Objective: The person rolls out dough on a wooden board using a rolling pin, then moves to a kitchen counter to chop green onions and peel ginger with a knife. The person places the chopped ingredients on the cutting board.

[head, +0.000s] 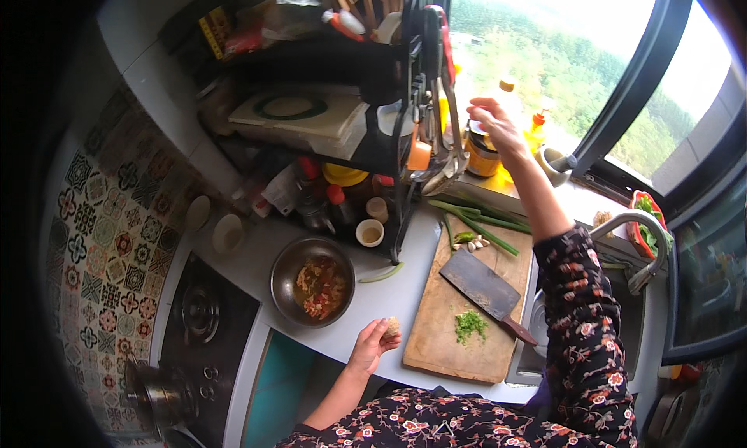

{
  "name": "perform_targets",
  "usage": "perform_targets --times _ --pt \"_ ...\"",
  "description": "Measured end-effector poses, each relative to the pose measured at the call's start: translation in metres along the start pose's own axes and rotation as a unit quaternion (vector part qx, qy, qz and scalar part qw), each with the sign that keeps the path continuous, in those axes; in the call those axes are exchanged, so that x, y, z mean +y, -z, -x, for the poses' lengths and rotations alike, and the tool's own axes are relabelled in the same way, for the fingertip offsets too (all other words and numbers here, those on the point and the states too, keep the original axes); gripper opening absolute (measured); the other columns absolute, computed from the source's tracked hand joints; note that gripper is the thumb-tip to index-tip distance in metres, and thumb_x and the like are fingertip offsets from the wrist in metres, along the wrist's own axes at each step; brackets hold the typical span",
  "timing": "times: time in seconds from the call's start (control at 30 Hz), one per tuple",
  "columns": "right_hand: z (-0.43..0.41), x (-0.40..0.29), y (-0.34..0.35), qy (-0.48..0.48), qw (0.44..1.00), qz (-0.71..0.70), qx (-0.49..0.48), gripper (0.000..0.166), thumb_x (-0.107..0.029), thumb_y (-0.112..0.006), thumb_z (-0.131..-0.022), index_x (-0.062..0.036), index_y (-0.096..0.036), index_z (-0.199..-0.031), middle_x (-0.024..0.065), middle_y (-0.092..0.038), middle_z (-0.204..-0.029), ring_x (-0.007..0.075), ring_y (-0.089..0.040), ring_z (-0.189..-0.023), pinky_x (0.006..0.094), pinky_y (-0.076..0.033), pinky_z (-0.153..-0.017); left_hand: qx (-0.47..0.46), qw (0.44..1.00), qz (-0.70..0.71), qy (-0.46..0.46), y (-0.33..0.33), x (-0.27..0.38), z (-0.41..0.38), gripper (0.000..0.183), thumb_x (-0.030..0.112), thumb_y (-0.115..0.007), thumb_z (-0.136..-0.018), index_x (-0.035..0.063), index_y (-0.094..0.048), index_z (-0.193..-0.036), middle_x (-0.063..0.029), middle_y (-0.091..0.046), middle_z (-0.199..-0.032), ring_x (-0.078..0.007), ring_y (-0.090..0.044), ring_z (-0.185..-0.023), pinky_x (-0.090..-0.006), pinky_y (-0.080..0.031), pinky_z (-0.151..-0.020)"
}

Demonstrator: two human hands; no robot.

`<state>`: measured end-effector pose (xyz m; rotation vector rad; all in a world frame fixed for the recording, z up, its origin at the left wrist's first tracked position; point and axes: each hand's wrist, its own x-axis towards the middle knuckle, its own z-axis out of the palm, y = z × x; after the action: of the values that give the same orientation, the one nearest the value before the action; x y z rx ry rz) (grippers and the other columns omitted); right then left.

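Between the fingers of my left hand point(373, 346) is a small, rough, tan lump point(391, 327), held over the counter's front edge. My right hand point(493, 124) reaches up by the window, just above a jar with a yellow label point(483, 156); whether it touches the jar I cannot tell. A metal bowl point(280, 278) with a red and tan mixture stands left of the wooden cutting board point(432, 331). On the board lie a cleaver point(481, 281), chopped greens point(470, 326), garlic cloves point(475, 243), green peppers point(464, 236) and long green onions point(493, 232).
A black rack point(402, 208) with hanging utensils stands behind the bowl. At left is a gas stove point(201, 316) with a metal pot point(166, 395). The faucet point(645, 273) and sink are at right. A mortar point(551, 165) and bottles line the windowsill.
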<state>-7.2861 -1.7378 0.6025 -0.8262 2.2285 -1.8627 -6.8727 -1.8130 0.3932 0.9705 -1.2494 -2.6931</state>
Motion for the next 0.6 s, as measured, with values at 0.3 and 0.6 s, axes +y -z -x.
perform_targets --times 0.3,0.6 --pt "-0.011 0.006 -0.027 -0.139 0.965 -0.151 -0.161 0.026 -0.024 -0.059 -0.09 -0.0102 -0.059 -0.112 0.0052 -0.067 -0.097 0.0113 -0.061 -0.078 0.028 -0.047 -0.075 0.007 1.0 -0.002 -0.001 -0.003 0.002 -0.006 0.033 0.039 -0.057 -0.093 0.0073 -0.057 -0.101 -0.0069 -0.065 -0.088 -0.0127 -0.064 -0.076 -0.0268 -0.054 -0.072" --pt "-0.018 0.019 -0.026 -0.161 0.948 -0.133 -0.242 0.033 -0.021 -0.072 -0.083 -0.0067 -0.064 -0.112 0.002 -0.068 -0.098 0.009 -0.062 -0.081 0.0243 -0.049 -0.072 0.018 1.0 0.01 0.001 -0.005 -0.001 -0.013 0.031 0.034 -0.055 -0.095 0.0042 -0.058 -0.104 -0.0107 -0.066 -0.089 -0.0163 -0.065 -0.075 -0.0287 -0.056 -0.07"
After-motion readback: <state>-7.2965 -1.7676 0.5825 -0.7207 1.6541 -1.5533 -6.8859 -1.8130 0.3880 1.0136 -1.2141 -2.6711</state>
